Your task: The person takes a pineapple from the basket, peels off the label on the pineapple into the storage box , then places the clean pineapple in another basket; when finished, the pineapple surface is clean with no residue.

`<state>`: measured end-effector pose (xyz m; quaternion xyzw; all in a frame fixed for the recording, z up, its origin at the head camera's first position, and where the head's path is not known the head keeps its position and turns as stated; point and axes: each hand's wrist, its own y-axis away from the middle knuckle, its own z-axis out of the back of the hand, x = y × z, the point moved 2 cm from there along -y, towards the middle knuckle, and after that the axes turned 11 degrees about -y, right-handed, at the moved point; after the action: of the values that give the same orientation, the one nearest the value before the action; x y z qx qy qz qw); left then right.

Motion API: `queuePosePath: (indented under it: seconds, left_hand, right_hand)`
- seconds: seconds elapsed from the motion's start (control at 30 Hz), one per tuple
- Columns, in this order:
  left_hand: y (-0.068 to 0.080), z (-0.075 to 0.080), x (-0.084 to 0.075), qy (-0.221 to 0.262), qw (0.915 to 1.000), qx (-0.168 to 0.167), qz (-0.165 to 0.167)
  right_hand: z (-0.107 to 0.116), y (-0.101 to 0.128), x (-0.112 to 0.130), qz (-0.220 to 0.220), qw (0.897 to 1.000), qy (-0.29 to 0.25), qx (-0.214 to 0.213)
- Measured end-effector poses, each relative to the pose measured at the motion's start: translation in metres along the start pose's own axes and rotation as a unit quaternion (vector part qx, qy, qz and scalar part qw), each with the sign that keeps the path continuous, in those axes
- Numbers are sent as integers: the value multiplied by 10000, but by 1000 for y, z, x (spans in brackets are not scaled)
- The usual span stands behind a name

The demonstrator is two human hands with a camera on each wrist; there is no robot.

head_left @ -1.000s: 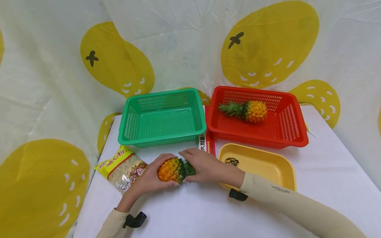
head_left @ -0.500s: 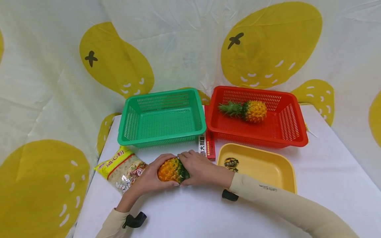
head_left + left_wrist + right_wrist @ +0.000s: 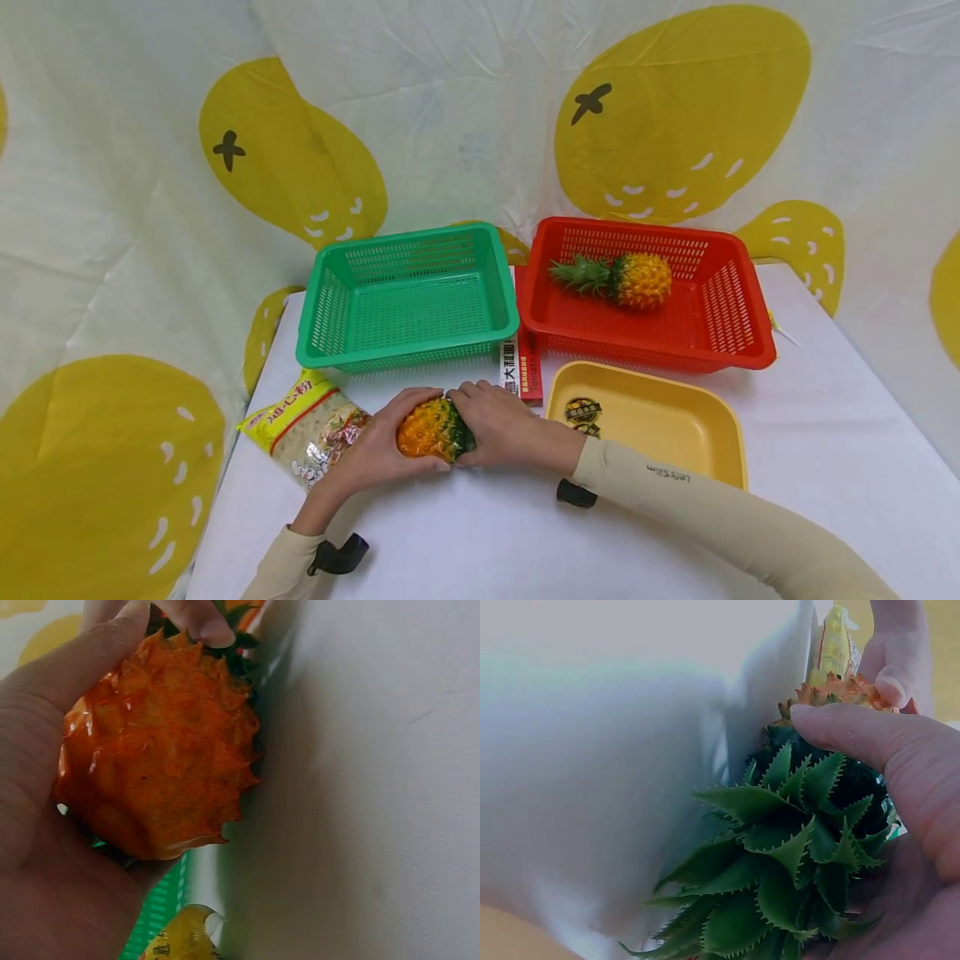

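A pineapple [image 3: 426, 429] with a spiky orange body lies at the near middle of the white table. My left hand [image 3: 393, 442] grips the body from the left, thumb on the near side and fingers over the far side. From the right, my right hand [image 3: 502, 427] holds the crown end, its thumb close to the left thumb. The right wrist view shows the green crown [image 3: 780, 855] with toothed leaves inside that palm. In the left wrist view the orange body [image 3: 161, 742] fills the left palm. A second pineapple [image 3: 645, 281] lies in the red basket [image 3: 652, 342].
A green basket [image 3: 408, 346] stands at the back left. A yellow-topped food bag [image 3: 318, 425] lies beside the left hand. The red box [image 3: 531, 379] extends between the baskets, and a yellow tray [image 3: 675, 425] sits partly under the right forearm.
My right hand has shifted slightly left along the crown toward the pineapple's body, covering more of the leaves. The left hand and the pineapple have stayed in place.
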<state>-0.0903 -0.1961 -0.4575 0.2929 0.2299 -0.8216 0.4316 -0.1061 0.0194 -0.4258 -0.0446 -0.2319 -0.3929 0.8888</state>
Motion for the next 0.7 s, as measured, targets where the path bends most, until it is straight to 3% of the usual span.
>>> queuePosePath:
  seconds: [0.27, 0.4, 0.57, 0.7]
  left_hand:
    - [2, 15, -6, -152, 9997, -75, 178]
    - [3, 29, -7, -271, 9990, -355, 74]
    - [3, 52, -7, -480, 9918, -1163, -219]
    - [1, 73, -2, -452, 9736, -2190, -458]
  right_hand:
    - [-1, 0, -1, -14, 10000, -47, 0]
    - [-1, 0, -2, -32, 10000, -28, -9]
    - [-3, 0, -3, -46, 10000, -31, -10]
    - [-3, 0, -4, -46, 10000, -39, 0]
